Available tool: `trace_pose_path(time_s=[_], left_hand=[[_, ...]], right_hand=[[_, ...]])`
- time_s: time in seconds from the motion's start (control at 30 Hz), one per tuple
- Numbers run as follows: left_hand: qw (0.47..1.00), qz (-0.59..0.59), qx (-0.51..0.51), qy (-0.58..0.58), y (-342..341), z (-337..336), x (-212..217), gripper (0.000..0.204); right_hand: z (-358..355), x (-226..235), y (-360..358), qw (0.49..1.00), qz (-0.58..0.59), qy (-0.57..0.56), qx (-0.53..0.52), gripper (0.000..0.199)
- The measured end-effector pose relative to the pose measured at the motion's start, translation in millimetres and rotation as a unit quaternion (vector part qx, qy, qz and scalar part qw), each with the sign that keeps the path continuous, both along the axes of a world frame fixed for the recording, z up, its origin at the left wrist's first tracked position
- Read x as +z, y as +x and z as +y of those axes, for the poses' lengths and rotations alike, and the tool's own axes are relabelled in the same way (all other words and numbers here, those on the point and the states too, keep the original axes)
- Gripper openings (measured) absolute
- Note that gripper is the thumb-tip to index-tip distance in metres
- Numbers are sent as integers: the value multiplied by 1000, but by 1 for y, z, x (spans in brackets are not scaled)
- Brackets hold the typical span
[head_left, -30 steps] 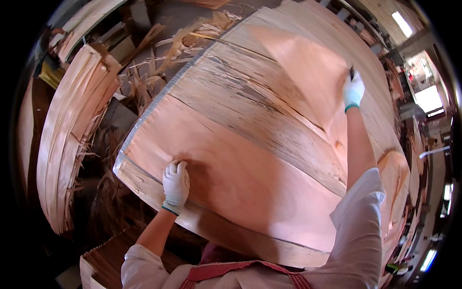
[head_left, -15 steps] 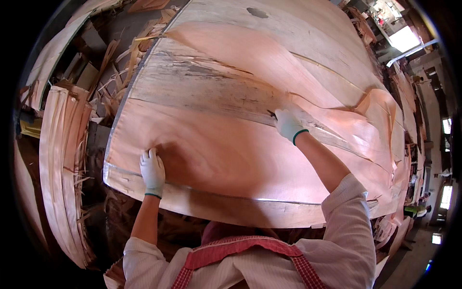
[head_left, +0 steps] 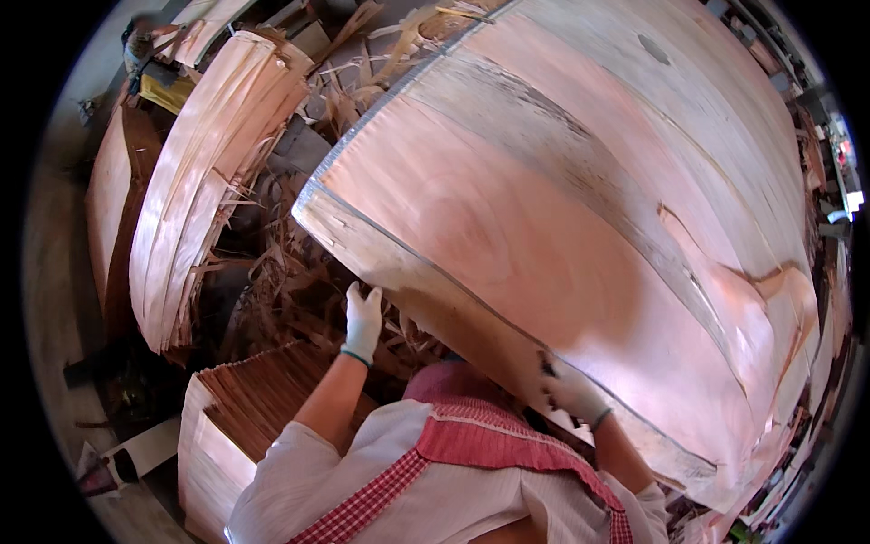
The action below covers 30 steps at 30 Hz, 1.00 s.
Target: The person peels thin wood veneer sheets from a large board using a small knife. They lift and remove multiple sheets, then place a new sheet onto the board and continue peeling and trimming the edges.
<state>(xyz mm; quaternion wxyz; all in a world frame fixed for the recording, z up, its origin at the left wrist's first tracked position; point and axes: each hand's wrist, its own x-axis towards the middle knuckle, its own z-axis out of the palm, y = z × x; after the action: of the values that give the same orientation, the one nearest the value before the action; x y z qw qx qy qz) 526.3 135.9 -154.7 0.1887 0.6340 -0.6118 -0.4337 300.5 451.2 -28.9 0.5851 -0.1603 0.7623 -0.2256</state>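
A broad sheet of pinkish wood veneer [head_left: 471, 213] lies smooth over the near part of a large veneer-covered stack [head_left: 399, 243], beside a rougher grey-brown strip [head_left: 526, 113]. My left hand [head_left: 364, 322], in a white knit glove with a green cuff, is off the stack just below its near edge. Its fingers are apart and nothing is in them. My right hand [head_left: 575, 396], gloved the same way, is over the stack's near border. Motion smears its fingers, and dark patches show at their tips; whether it holds anything cannot be made out.
Left of the stack stands a curved bundle of veneer sheets [head_left: 204, 190], with torn scraps [head_left: 290, 272] between. A block of stacked sheets [head_left: 217, 444] sits at lower left. A wrinkled veneer fold [head_left: 784, 295] rises at right. Another person [head_left: 140, 45] is at the far upper left.
My left hand has come off the veneer and dropped past the near edge. My right hand has drawn back from the rough strip to the near border. The view has swung left.
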Motion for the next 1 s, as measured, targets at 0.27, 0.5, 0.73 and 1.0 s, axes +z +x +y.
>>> trace_pose_path(time_s=[0.27,0.5,0.73,1.0], left_hand=[[955,166,-25,246,-14,-9,34,46],[970,152,-23,189,-22,-2,56,46],[851,-58,-446,-272,-37,39,49,26],[827,-130,-471,-279,-45,40,8,46]], right_hand=[[23,-82,59,974,205,4,99,36],[22,-90,67,965,245,-26,86,30],[25,-99,72,970,237,-51,18,25],[75,-89,76,975,207,-78,-27,32]])
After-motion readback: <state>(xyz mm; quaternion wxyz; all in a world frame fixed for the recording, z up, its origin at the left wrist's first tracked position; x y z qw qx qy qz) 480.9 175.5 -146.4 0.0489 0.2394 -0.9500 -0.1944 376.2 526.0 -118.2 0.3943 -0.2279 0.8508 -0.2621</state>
